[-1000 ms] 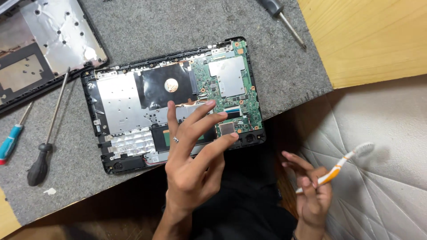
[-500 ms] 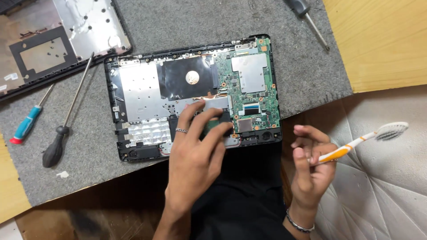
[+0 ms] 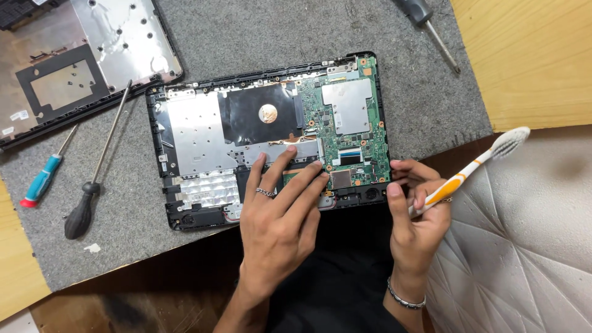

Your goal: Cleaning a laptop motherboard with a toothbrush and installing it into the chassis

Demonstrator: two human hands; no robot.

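Note:
An opened laptop base (image 3: 203,135) lies on a grey felt mat (image 3: 277,37), its green circuit board (image 3: 351,129) exposed on the right half. My left hand (image 3: 280,216), with a ring on one finger, rests flat on the near middle of the base, fingers spread. My right hand (image 3: 416,216) holds a white and orange toothbrush (image 3: 475,169) by its handle, bristle head pointing up and right, away from the board. Its thumb and fingertips touch the base's near right corner.
The removed laptop bottom cover (image 3: 80,61) lies at the far left. A black-handled screwdriver (image 3: 92,185) and a small blue-handled one (image 3: 43,179) lie left of the base. Another screwdriver (image 3: 428,24) lies at the far right. A quilted grey cushion (image 3: 530,246) is to the right.
My right hand has moved left with the toothbrush and now touches the base's near right corner. My left hand stays on the base, fingers more spread. The view has shifted.

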